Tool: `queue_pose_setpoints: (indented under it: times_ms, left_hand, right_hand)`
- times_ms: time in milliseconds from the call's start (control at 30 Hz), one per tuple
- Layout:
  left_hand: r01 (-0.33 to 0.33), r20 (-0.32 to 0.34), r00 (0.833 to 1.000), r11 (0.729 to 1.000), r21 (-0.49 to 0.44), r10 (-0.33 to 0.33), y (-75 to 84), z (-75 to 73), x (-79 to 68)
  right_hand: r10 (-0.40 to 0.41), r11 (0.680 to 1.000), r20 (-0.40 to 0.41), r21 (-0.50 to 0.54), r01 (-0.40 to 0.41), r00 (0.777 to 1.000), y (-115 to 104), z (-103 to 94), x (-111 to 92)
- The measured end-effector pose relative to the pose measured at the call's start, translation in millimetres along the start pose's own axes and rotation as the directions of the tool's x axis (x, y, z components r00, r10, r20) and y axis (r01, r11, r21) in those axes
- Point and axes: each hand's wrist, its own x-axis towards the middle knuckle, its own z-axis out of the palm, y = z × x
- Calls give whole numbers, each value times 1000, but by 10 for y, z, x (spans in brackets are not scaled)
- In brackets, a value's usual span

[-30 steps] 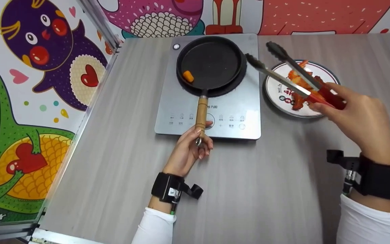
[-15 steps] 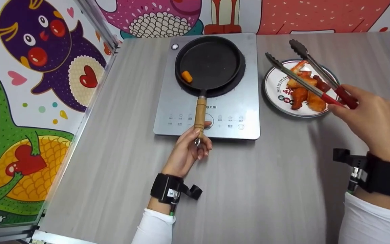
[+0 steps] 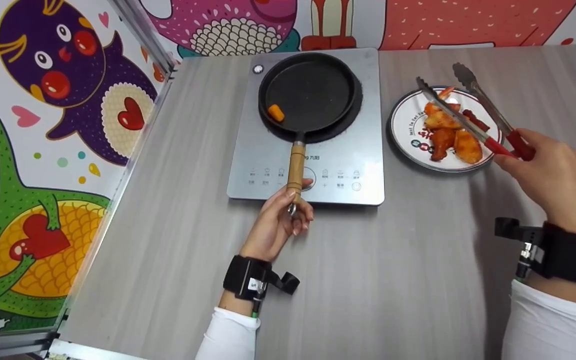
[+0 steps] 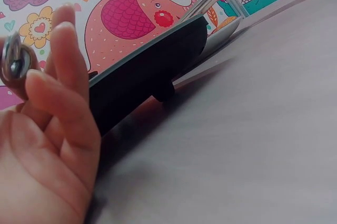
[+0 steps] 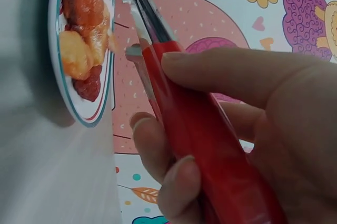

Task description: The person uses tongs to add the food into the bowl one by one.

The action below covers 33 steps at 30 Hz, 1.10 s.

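Observation:
My left hand [image 3: 280, 220] holds the wooden handle of a black frying pan [image 3: 313, 90], pinching it near its metal ring end. One small orange piece of food [image 3: 276, 113] lies in the pan by its lower left rim. Red-handled tongs [image 3: 497, 146] are gripped in my right hand [image 3: 560, 175], their two arms spread apart with nothing between the tips. Those tips hover above a white plate [image 3: 408, 135] that bears several browned food pieces [image 3: 443, 142]. In the right wrist view, thumb and fingers wrap the tongs' red grip [image 5: 195, 124].
Under the pan is a silver induction cooker [image 3: 248, 160] with a printed control panel. A grey table [image 3: 343, 280] carries everything. Cartoon-printed walls [image 3: 68, 100] stand at the left and back, with a metal frame edge [image 3: 113, 195] along the left side.
My right hand has carried the tongs to the right, from beside the pan to above the plate. The left hand and the pan have hardly moved.

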Motion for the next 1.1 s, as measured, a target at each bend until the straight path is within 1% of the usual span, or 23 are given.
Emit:
queue_pose_setpoints:
  times_ms: [233, 433, 700, 867, 1100]
  left_hand:
    - [6, -4, 1000, 1000, -7, -6, 2, 2, -10]
    - [1, -2, 1000, 1000, -10, -1, 9, 6, 5]
    - [9, -11, 1000, 1000, -5, -9, 15, 9, 8]
    - [11, -11, 1000, 1000, -11, -11, 17, 10, 5]
    - [11, -13, 1000, 1000, -8, -11, 6, 5, -2]
  right_hand:
    - [59, 998, 57, 11, -60, 997, 22, 32, 13]
    - [57, 998, 54, 17, -58, 997, -1, 44, 12]
    - [-19, 1000, 44, 15, 18, 999, -20, 38, 13]
    - [-22, 999, 71, 25, 21, 997, -71, 63, 19]
    - [-85, 996, 59, 24, 83, 995, -126, 82, -20]
